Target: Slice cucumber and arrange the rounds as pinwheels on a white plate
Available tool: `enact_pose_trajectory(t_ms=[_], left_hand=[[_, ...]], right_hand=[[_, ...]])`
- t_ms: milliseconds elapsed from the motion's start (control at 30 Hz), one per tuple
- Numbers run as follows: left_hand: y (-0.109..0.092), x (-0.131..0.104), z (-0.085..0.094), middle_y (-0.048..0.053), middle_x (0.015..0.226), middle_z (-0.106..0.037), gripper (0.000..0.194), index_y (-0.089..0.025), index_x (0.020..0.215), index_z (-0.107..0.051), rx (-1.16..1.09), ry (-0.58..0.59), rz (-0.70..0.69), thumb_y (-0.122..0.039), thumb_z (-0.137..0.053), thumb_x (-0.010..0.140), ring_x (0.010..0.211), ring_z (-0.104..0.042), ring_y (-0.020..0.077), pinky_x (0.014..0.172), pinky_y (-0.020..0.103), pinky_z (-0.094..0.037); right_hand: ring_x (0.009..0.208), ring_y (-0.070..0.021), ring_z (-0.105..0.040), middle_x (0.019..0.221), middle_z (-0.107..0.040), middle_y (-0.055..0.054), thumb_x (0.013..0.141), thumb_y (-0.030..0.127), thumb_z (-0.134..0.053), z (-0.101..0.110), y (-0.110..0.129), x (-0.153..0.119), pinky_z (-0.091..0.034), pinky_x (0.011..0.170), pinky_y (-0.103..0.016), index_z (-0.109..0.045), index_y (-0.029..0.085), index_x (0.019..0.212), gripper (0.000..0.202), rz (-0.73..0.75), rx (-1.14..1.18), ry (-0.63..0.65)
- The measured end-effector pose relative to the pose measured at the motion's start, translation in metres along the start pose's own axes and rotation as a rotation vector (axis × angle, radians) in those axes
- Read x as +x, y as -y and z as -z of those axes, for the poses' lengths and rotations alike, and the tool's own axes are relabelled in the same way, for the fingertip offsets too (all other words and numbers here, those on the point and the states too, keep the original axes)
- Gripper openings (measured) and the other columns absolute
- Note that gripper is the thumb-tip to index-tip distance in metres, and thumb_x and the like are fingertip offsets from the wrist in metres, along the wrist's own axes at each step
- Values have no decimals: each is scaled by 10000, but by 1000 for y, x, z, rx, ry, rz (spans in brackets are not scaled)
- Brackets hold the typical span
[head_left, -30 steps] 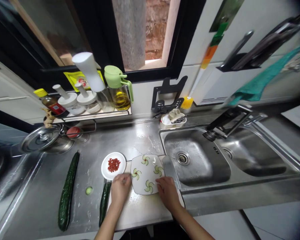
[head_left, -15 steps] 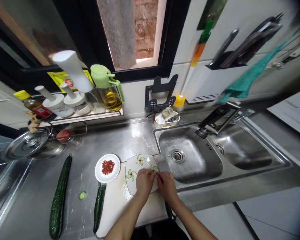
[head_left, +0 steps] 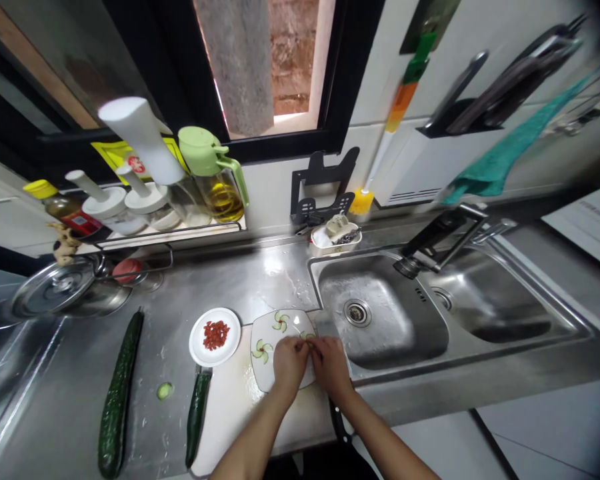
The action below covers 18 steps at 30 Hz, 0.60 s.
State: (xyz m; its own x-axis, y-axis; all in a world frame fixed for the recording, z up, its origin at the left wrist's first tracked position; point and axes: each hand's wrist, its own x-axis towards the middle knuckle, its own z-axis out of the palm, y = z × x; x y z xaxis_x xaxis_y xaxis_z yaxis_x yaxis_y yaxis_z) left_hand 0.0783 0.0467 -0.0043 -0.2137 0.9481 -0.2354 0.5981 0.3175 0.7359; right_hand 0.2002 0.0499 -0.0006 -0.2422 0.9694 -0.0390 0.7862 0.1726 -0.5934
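A square white plate [head_left: 275, 339] lies on a pale cutting board [head_left: 230, 413]. Green pinwheel-shaped cucumber pieces [head_left: 281, 321] with red centres are arranged on it. My left hand [head_left: 291, 363] and my right hand [head_left: 330, 363] meet over the plate's right part, fingers pinched together at a pinwheel [head_left: 307, 336] half hidden by them. What the fingertips hold is too small to make out. A small round dish [head_left: 196, 345] of red berries [head_left: 216, 335] stands at the board's upper left. A cut cucumber [head_left: 198, 420] lies along the board's left edge.
On the steel counter are a whole cucumber [head_left: 121, 400] and a cucumber end [head_left: 165, 391]. A knife handle [head_left: 341, 423] shows by my right forearm. The double sink [head_left: 380, 313] lies to the right. A condiment rack [head_left: 180, 235] and a lidded pan [head_left: 60, 287] stand at the back left.
My right hand has shifted slightly left and up, closer to my left hand, and covers more of the right pinwheel. The view has moved slightly.
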Motion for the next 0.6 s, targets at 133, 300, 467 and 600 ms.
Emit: enact_pose_trajectory(t_ms=[133,300,467,600], left_hand=[[1,0,0,21,679,-659,165,-181,675,-696,13,14,0,-176,-552,757,694,-574,143,685,250,-391],[6,0,-1,24,684,-656,162,-186,672,-690,46,9,-38,-178,-553,758,710,-575,150,706,266,-394],[10,0,-2,29,708,-655,131,-185,714,-693,33,-25,-52,-178,-569,756,774,-586,164,762,284,-408],[9,0,-1,32,715,-648,128,-179,720,-688,17,-27,-72,-164,-566,754,773,-581,165,761,284,-417]], right_hand=[[891,-207,-516,932,-651,-59,831,155,-444,0,1,2,-375,815,-334,-669,217,1011,295,-15,-6,16],[865,-204,-513,907,-649,-59,833,153,-446,-1,0,4,-373,804,-326,-676,210,988,283,-19,-23,19],[872,-203,-512,906,-644,-58,826,141,-452,-4,-2,4,-371,806,-320,-676,206,995,288,-19,-25,19],[878,-205,-511,903,-642,-58,829,144,-446,-3,-2,4,-373,803,-320,-676,202,992,288,-17,-20,13]])
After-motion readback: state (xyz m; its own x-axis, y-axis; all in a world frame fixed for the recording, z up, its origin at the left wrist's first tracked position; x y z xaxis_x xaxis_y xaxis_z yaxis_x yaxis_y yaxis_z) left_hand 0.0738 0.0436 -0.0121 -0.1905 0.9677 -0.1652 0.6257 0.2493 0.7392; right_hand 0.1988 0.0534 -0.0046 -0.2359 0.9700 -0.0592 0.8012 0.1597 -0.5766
